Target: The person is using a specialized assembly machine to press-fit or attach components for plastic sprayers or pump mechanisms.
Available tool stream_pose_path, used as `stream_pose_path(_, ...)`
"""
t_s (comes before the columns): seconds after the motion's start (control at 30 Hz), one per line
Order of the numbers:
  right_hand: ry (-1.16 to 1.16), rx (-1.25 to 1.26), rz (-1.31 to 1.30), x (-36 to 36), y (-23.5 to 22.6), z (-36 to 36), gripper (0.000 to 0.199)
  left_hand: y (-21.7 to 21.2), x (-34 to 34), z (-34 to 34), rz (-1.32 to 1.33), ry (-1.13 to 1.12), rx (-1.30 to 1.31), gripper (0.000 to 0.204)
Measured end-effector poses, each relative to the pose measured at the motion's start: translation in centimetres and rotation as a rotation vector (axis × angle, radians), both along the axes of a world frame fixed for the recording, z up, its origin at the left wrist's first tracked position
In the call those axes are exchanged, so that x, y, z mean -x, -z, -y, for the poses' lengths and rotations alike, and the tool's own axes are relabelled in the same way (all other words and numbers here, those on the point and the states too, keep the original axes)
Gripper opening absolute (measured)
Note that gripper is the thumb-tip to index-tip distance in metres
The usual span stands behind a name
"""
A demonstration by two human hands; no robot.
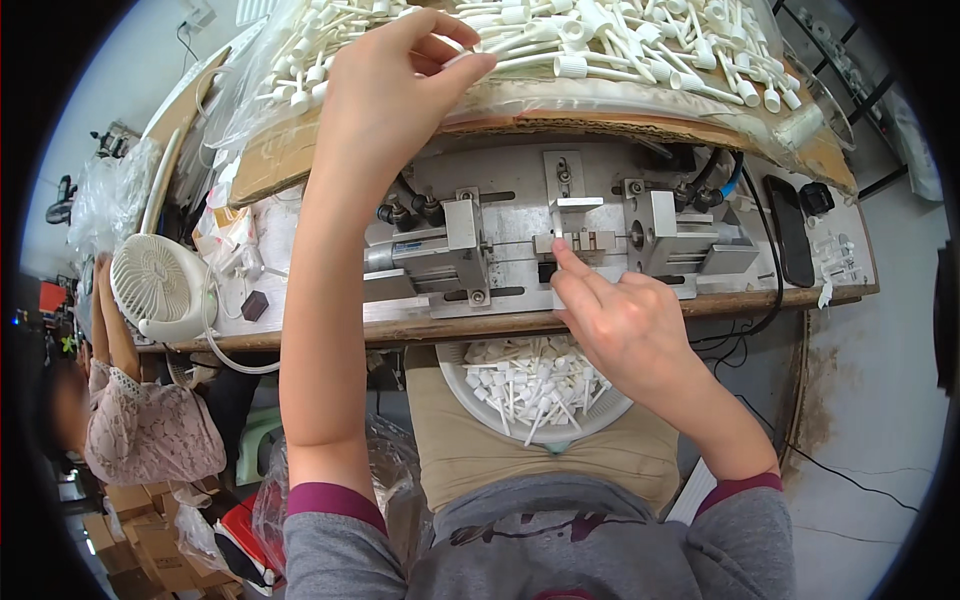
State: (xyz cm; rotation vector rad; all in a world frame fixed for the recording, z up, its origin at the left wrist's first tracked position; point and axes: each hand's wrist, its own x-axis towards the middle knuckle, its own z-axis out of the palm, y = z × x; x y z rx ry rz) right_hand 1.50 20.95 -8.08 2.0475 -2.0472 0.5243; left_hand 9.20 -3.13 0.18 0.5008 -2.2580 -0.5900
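My left hand [400,85] is raised over the near edge of a heap of white capped plastic sticks [640,45]. Its thumb and index finger pinch together on what looks like one thin white stick, mostly hidden by the fingers. At the middle of the bench, my right hand [625,320] reaches its index finger out onto a small metal holding block [590,242]. The other fingers are loosely bent and the thumb is apart from the index finger. Metal clamp units stand left [460,245] and right [655,235] of the block.
A white basin [457,385] of capped sticks rests on my lap below the bench edge. A white fan [160,285] stands at left, a dark phone [790,230] at right. Cardboard [500,122] under the heap overhangs the clamps. Another person [150,425] sits far left.
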Motion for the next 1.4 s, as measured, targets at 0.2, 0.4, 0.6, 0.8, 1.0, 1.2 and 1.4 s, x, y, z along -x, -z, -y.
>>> stream_pose_path(0.2,0.072,0.159,0.480,3.8,-4.8,2.1,0.023,0.5,-4.9,-6.2,-0.177,0.129,-0.184,0.022)
stream_pose_path(0.4,0.438,0.251,0.332,13.2,-12.8,8.6,0.049,4.7,-6.5,-11.5,0.055,0.278,-0.056,0.032)
stream_pose_path(0.6,0.478,-0.016,0.191,18.2,-10.9,14.4,0.063,9.5,-6.0,-13.7,0.262,0.190,0.210,0.026)
stream_pose_path(0.8,0.523,-0.122,0.189,16.5,-11.0,14.9,0.058,9.9,-5.4,-12.8,0.257,0.133,0.315,0.026)
stream_pose_path(1.0,0.535,-0.056,-0.018,17.1,-10.9,14.2,0.043,9.7,-5.3,-13.1,0.284,0.115,0.253,0.025)
stream_pose_path(1.2,0.453,0.046,0.133,17.9,-13.5,12.0,0.049,9.9,-5.4,-13.0,0.269,0.124,0.227,0.025)
stream_pose_path(1.4,0.198,0.160,0.197,16.6,-13.9,8.3,0.029,8.8,-5.8,-12.0,0.185,0.224,0.115,0.029)
